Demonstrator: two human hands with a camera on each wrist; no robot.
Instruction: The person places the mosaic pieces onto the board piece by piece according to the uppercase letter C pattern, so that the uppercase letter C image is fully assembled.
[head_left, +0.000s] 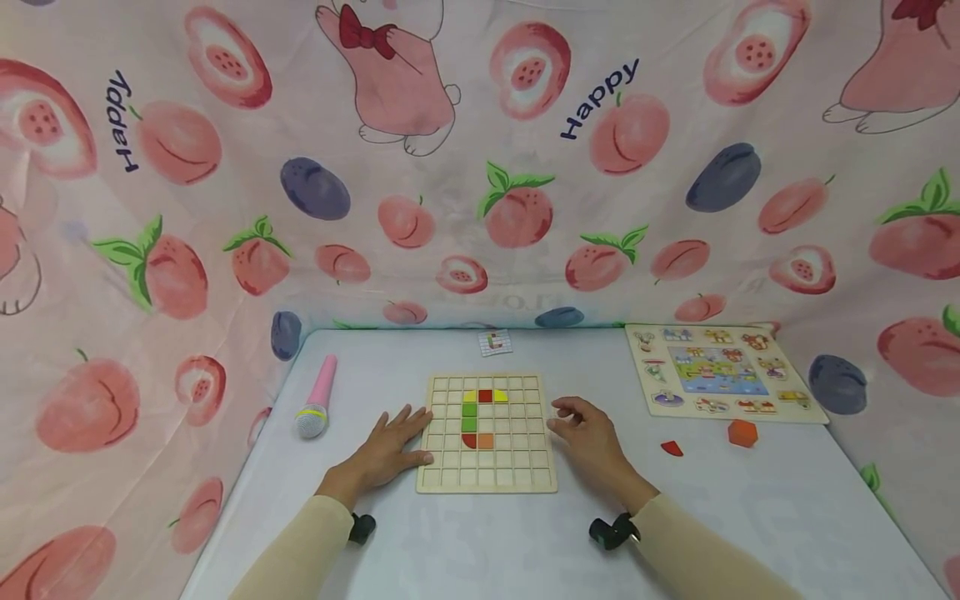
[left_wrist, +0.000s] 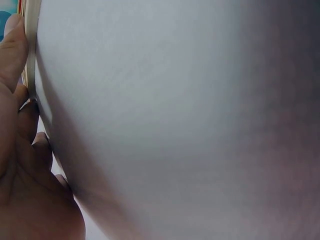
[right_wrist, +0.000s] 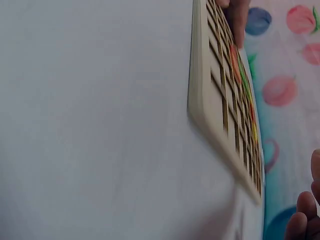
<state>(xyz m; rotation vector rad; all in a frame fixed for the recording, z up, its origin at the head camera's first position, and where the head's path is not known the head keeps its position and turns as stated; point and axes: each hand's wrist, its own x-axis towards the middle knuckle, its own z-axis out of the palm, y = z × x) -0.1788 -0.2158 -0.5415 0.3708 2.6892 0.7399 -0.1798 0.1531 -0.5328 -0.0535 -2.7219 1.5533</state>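
A wooden grid board point(head_left: 525, 477) lies flat on the table. Red and yellow pieces form a row near its top, green squares point(head_left: 469, 417) run down from there, and a red rounded piece point(head_left: 469, 441) sits beside an orange square point(head_left: 486, 441). My left hand point(head_left: 382, 450) rests at the board's left edge, fingers spread and thumb touching the rim. Just off the right edge is my right hand point(head_left: 592, 442), fingers loosely bent with nothing seen in them; the right wrist view shows only its fingertips point(right_wrist: 296, 226) beyond the board's edge.
A small card point(head_left: 495, 342) with a coloured pattern lies behind the board. To the left is a pink toy microphone point(head_left: 321, 392). On the right are a picture puzzle board point(head_left: 712, 333), a red rounded piece point(head_left: 672, 448) and an orange hexagonal block point(head_left: 742, 433).
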